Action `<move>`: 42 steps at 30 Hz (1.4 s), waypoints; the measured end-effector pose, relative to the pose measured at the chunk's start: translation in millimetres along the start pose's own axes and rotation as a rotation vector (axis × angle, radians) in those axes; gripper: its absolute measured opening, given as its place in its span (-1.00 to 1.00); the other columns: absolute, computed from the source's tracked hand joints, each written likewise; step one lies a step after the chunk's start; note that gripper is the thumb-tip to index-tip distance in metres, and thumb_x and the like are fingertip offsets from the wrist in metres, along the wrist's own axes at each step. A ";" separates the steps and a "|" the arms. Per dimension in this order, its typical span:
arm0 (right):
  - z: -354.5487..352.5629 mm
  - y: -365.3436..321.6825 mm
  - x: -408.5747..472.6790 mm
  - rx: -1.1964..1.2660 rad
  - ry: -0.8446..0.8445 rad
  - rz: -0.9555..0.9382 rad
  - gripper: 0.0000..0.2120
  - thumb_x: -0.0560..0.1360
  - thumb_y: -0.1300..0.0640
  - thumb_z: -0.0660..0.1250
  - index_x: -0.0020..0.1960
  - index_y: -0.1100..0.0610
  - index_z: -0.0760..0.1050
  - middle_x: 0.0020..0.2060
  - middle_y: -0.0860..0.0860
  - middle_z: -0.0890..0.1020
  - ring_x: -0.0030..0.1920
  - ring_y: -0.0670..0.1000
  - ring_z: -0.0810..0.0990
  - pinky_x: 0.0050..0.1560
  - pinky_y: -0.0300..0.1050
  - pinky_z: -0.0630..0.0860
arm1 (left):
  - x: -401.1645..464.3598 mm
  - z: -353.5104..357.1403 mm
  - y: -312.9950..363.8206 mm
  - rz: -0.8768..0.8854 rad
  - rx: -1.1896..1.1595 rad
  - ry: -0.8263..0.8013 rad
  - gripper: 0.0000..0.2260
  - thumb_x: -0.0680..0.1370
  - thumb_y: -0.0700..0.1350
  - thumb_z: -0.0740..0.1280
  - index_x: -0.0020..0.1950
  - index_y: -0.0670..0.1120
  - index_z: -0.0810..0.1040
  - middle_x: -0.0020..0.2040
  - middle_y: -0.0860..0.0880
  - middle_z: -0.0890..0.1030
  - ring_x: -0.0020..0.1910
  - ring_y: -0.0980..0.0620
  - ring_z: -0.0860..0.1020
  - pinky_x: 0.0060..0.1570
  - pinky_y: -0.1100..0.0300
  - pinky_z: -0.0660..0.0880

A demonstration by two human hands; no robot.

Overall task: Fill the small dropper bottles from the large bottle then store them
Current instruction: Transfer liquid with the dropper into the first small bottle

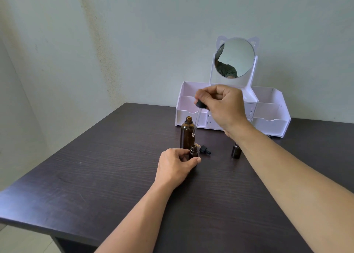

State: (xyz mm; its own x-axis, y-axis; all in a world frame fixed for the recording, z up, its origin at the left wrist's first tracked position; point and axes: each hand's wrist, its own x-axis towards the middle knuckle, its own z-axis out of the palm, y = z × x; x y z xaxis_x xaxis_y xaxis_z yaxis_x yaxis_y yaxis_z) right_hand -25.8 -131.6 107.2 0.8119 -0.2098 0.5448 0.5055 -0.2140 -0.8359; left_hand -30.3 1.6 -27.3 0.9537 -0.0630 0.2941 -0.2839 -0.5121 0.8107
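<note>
Left hand (177, 164) fingers grip small bottle (193, 152); right hand (220, 105) pinches dropper (198, 117) above.

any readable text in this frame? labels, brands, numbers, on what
None readable.
Large bottle: plain amber glass, no label showing.
Small bottle held by the left hand: no label showing.
Second small bottle: no label showing.
Dropper in the right hand, and the loose dropper cap: no print.
White organizer: tiny dark marks on the middle drawers, too small to read.
</note>
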 end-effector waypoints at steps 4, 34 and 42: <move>3.0 -10.3 18.0 0.053 0.090 -0.054 -0.92 0.46 0.22 0.44 -0.15 0.23 0.61 -0.30 0.14 0.68 -0.29 0.07 0.67 -0.01 0.12 0.64 | 0.1 0.9 -0.8 -0.001 -0.017 0.006 -0.70 0.40 0.18 0.48 0.00 0.01 0.69 -0.37 0.09 0.54 -0.39 0.19 0.46 -0.33 0.33 0.40; 28.8 47.5 19.9 -0.229 -0.096 0.033 -0.86 0.55 0.22 0.32 -0.12 0.20 0.63 -0.22 0.12 0.68 -0.21 0.04 0.67 0.00 0.03 0.64 | -0.3 -1.4 3.0 -0.012 -0.021 0.012 -0.56 0.43 0.17 0.46 0.22 -0.03 0.62 -0.25 0.09 0.60 -0.26 0.15 0.57 -0.18 0.32 0.52; 17.6 18.8 35.0 -0.106 -0.024 -0.026 -0.91 0.51 0.23 0.38 -0.10 0.26 0.61 -0.30 0.09 0.66 -0.37 -0.12 0.64 -0.17 -0.25 0.60 | -1.0 -1.2 3.2 0.039 -0.102 0.045 -0.66 0.42 0.13 0.49 0.13 0.03 0.67 -0.43 0.12 0.48 -0.45 0.27 0.44 -0.34 0.46 0.38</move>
State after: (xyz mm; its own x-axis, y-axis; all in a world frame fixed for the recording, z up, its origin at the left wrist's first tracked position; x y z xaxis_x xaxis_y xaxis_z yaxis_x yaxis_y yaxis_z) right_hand 17.3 -126.1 109.3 0.8064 -0.1798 0.5633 0.4939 -0.3192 -0.8088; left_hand -32.3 1.1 -24.4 0.9370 -0.0410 0.3468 -0.3311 -0.4200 0.8450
